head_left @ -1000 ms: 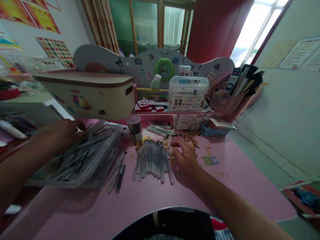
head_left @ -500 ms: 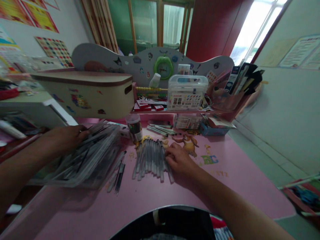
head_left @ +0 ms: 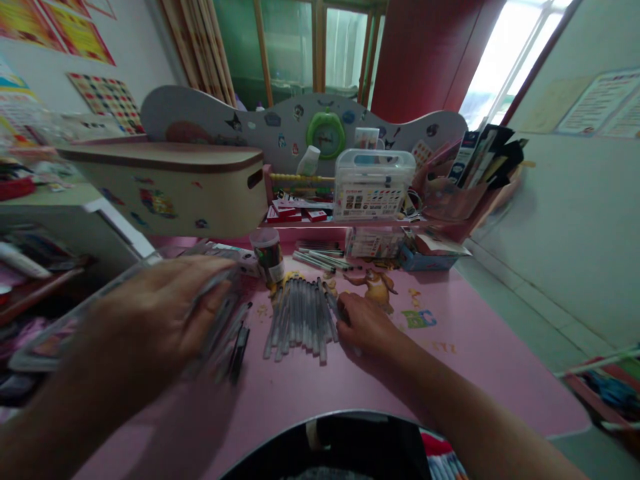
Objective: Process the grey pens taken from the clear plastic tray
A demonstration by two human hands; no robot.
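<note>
We see a pink desk [head_left: 450, 393] w/ brown bear print [head_left: 379, 291] & multicol. letters [head_left: 419, 319]; the pens [head_left: 303, 323] look clear-grey w/ blk ends; we've also got a cream box [head_left: 220, 203] w/ brown lid edge & multicol. stickers, lt-grey back panel [head_left: 215, 107], bright grn clock [head_left: 325, 135], dk red cabinet [head_left: 425, 60], tan patterned curtain [head_left: 203, 53], red-&-yel. posters [head_left: 83, 37]

Pen barrels [head_left: 303, 321]: cloudy plastic. Desktop [head_left: 465, 393]: smooth, faintly glossy. Bin [head_left: 220, 197]: matt plastic.
</note>
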